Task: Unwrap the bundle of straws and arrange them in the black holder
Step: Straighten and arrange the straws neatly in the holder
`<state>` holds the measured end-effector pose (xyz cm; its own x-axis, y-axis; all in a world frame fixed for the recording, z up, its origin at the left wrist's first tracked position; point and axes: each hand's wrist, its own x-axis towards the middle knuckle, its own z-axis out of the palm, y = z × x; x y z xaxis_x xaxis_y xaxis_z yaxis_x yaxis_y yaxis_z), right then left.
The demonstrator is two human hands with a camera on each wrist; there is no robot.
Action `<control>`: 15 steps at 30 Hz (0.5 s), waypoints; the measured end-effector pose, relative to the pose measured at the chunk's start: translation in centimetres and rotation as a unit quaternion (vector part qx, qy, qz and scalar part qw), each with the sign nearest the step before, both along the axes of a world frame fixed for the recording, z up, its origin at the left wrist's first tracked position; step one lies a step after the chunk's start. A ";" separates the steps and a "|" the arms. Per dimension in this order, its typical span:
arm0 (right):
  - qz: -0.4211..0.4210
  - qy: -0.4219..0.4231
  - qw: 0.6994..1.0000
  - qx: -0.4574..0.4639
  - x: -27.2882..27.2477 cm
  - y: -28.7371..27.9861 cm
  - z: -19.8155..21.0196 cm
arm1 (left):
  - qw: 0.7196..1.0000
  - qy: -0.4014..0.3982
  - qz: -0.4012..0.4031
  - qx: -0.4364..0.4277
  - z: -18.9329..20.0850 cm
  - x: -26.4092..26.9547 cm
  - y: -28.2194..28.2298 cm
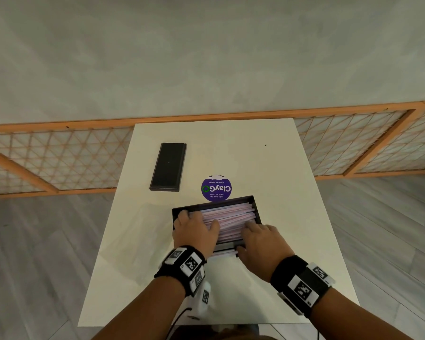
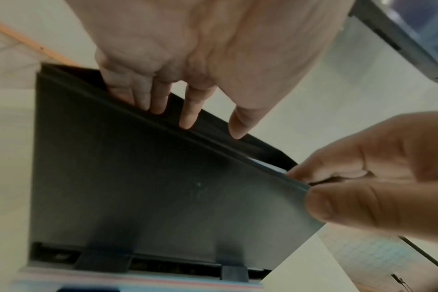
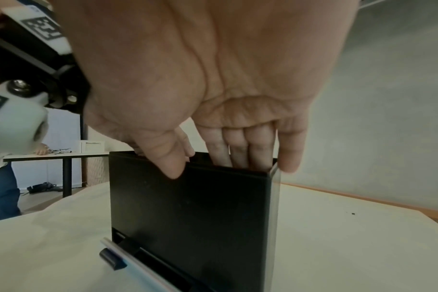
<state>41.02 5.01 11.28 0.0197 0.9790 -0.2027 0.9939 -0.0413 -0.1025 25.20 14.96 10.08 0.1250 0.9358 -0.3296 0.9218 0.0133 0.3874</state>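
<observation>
Resting on the white worktop (image 1: 275, 182), near its middle, stands the black holder (image 1: 254, 204), open at the top and filled with pink-and-white paper-wrapped straws (image 1: 227, 217) lying lengthwise, left to right. Both hands reach into it from the near side. Left hand (image 1: 194, 233): fingers fairly straight, dipped into the left end of the holder, fingertips (image 2: 188, 118) over the near wall's upper edge and down among the straws; thumb lies across the pile; not gripping anything that can be seen. Right hand (image 1: 260, 244): fingers (image 3: 240, 150) straight and close together, pushed down inside the right end of the holder; thumb (image 3: 170, 166) outside, against the near wall's top edge. Whether it pinches that wall cannot be told. At the holder's base, near side, a slot shows a few straws (image 3: 135, 262) poking out behind small black tabs. Far left on the worktop, well apart: a flat black lid (image 1: 168, 166). Just beyond the holder's far wall: a round purple sticker (image 1: 216, 188) with white lettering. Past the worktop, a wooden lattice screen (image 1: 59, 153) and grey floor.
</observation>
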 end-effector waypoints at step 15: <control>-0.188 0.289 0.928 -0.139 -0.4 5.6 0.5 | 0.977 -0.110 0.167 -0.067 0.8 0.6 0.2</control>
